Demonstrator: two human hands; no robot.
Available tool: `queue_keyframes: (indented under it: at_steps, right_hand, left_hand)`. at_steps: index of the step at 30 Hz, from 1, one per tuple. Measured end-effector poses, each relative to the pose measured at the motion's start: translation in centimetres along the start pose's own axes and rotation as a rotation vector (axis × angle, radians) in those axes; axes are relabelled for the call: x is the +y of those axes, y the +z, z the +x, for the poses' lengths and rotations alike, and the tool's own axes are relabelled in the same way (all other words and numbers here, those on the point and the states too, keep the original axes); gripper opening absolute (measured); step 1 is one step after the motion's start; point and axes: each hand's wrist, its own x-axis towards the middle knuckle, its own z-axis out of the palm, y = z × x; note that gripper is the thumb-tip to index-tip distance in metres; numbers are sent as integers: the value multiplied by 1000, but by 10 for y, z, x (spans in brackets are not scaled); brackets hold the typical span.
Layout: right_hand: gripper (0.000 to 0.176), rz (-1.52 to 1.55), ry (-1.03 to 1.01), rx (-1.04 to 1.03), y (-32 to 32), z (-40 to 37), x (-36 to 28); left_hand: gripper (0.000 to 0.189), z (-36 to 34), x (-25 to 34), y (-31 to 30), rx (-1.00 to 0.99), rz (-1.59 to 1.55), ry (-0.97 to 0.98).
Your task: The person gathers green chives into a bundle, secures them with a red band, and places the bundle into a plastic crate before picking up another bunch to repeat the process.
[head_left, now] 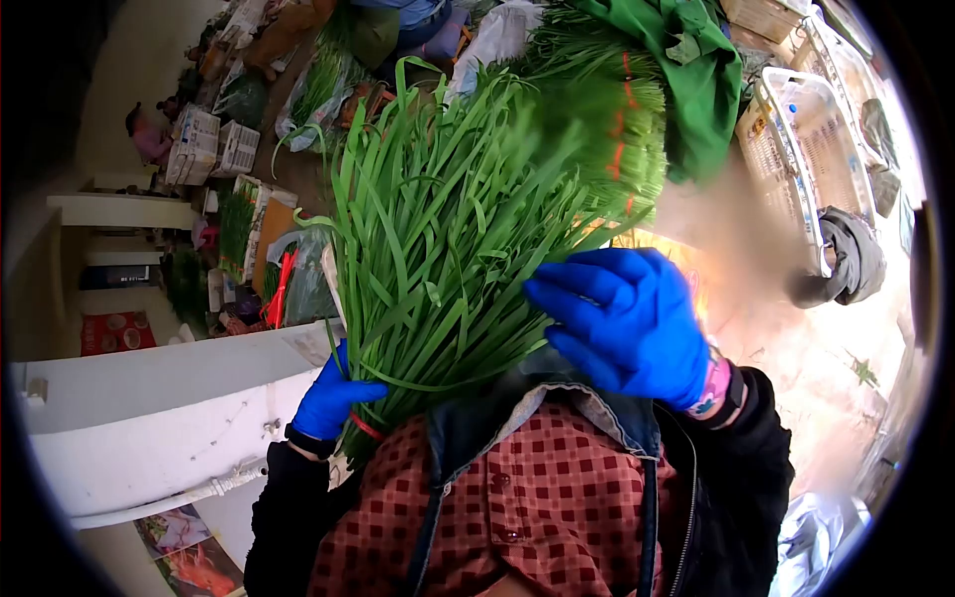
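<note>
A large bunch of garlic chives [448, 229] fans out in front of my chest, its long flat green leaves spreading away from me. My left hand [333, 393], in a blue glove, is closed around the lower stems. Just below its thumb a red band [366, 426] circles the stems. My right hand [622, 318], also gloved in blue, is at the right edge of the leaves. Its fingers are stretched toward the bunch and a little apart, fingertips right at the leaves.
Behind the bunch lies a stack of red-tied chives [622, 129], partly under a green cloth [686, 70]. White plastic baskets [796, 149] stand at the right, a grey cloth hanging on one. Red ties [283, 289] hang left, above a white ledge [179, 388]. Another person [398, 15] is at the top.
</note>
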Motion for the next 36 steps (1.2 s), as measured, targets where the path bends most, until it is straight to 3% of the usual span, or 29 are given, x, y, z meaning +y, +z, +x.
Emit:
queue_keyframes:
  at_steps: [2, 3, 5, 9, 10, 15, 21, 27, 29, 31, 36]
  right_hand:
    - [41, -6, -143, 83, 34, 23, -2]
    - [41, -11, -142, 90, 51, 23, -1]
    - [47, -41, -119, -115, 75, 21, -3]
    - [34, 30, -47, -123, 88, -10, -5]
    - [32, 118, -16, -38, 95, -17, -6]
    - [33, 237, 11, -12, 90, -19, -4]
    - [41, 32, -1, 137, 69, -14, -8]
    - [43, -101, -181, 229, 52, 27, -31]
    - [42, -35, -146, 156, 64, 36, -27]
    - [40, -64, -78, -202, 82, 30, -19]
    - [39, -24, -31, -93, 105, -8, -20]
  left_hand:
    - [85, 2, -7, -5, -2, 7, -6]
    - [88, 2, -7, -7, 7, 2, -19]
    - [90, 0, -7, -9, 18, -1, -31]
    - [87, -1, -22, -19, 14, -63, -7]
    - [86, -1, -23, -20, 14, -99, 3]
    - [86, -5, -29, -25, 33, -130, -25]
    - [87, -9, -19, -15, 24, -88, 2]
    - [88, -9, -14, -9, 7, -20, -10]
    - [89, -9, -15, -9, -17, -2, 8]
    - [88, -11, -14, -6, 8, -27, 64]
    - [89, -13, -24, -15, 3, -88, 4]
